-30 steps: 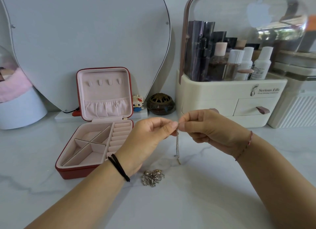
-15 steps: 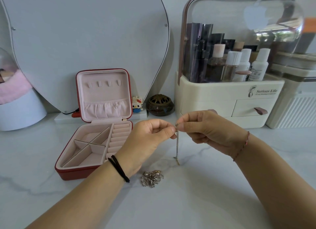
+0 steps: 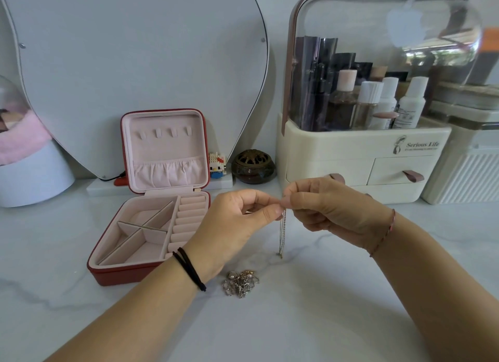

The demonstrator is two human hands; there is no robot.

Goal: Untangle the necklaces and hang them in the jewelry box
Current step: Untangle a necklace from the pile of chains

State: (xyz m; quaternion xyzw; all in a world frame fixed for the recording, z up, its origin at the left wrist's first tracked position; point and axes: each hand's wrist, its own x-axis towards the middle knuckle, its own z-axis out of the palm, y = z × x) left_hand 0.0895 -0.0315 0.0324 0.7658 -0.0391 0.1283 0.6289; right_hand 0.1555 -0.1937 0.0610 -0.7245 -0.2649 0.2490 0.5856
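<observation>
Two hands (image 3: 232, 226) (image 3: 332, 207), one chain (image 3: 282, 234), one tangled heap (image 3: 240, 283).

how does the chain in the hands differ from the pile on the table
The chain hangs straight, pinched at its top by the left hand and right hand; the pile lies bunched on the table, untouched. The chain looks thin and plain; the pile is tangled, with beads. Both look metallic.

Fine metal necklace (image 3: 281, 233), velvety-lined jewelry box (image 3: 151, 226), glossy marble-look table (image 3: 297, 321).
</observation>
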